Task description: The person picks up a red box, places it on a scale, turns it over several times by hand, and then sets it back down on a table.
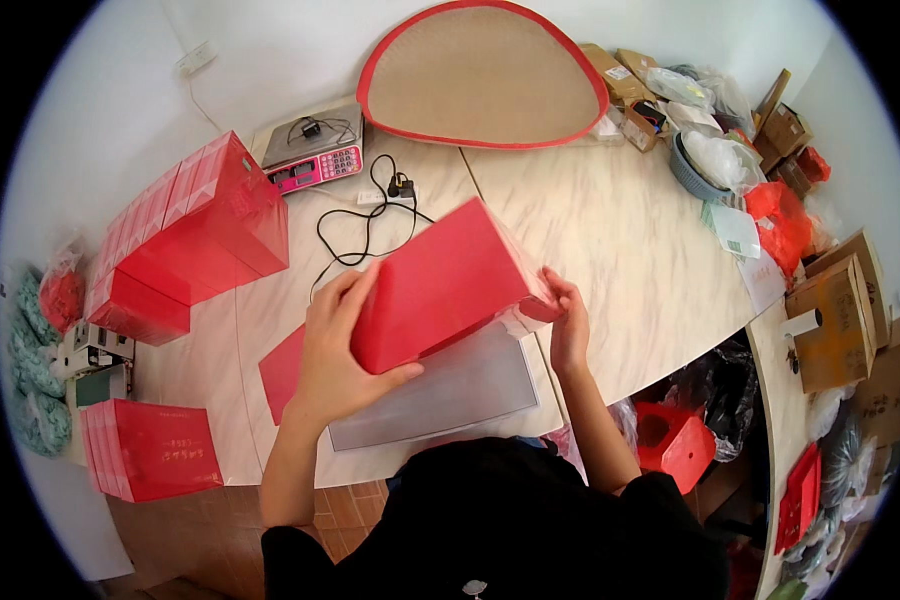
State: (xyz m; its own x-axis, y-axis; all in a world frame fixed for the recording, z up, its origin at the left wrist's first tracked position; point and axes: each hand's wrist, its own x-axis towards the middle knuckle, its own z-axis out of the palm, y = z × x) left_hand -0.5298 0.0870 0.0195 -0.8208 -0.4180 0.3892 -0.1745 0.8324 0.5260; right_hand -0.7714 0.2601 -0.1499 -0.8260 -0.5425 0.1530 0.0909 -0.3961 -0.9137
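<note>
My left hand (345, 349) grips the near left end of a red box (442, 289), tilted and raised over the table. At the box's right end, which shows clear film, my right hand (566, 319) touches the film and a small red part with its fingers. Below the box lies a grey rectangular mat (450, 397). Another red item (281, 371) lies partly hidden behind my left hand. Film-wrapped red boxes (202, 217) stand in a row at the back left, and several more red boxes (157, 450) stand at the near left edge.
A pink-fronted scale (315, 146) stands at the back, near a power strip (375, 196) and a looped black cable (345, 214). A red-rimmed oval panel (487, 75) leans on the wall. Cartons, bags and a blue basket (694, 172) crowd the right side.
</note>
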